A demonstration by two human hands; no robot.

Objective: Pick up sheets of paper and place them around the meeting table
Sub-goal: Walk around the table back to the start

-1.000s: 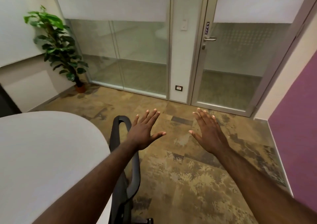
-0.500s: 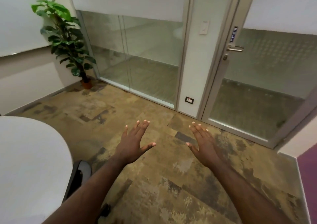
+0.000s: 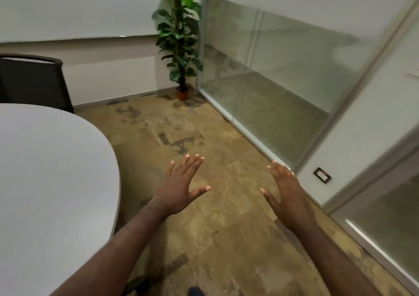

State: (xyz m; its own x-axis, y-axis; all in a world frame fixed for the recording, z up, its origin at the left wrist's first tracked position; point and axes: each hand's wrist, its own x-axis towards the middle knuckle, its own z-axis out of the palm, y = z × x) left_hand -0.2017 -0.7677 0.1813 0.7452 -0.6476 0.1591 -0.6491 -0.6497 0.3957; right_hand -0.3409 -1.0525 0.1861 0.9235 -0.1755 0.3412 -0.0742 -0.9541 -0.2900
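The floor (image 3: 226, 205) is carpet in mottled tan and brown, with darker patches scattered toward the far corner. A pale grey desk (image 3: 45, 182) with a rounded edge fills the left side of the view; the part of its top that shows is plain and smooth, and no sheet of paper can be seen on it or anywhere else in view. Behind the desk stands a dark chair (image 3: 34, 80), its backrest against a low white wall panel. In the far corner a tall leafy plant (image 3: 179, 35) rises from a small terracotta pot (image 3: 182, 95) set on the carpet. To the right runs a glass partition (image 3: 272, 80) — frosted above, clearer in its lower band — framed in pale metal. A small dark wall socket (image 3: 322, 175) sits low on the post beside it.

Both arms reach forward over the carpet, apart from the desk. The left hand (image 3: 179, 189) is spread flat, palm down, fingers straight and thumb out — its grip holds nothing. The right hand (image 3: 288, 193) is likewise flat and splayed, its grip empty.
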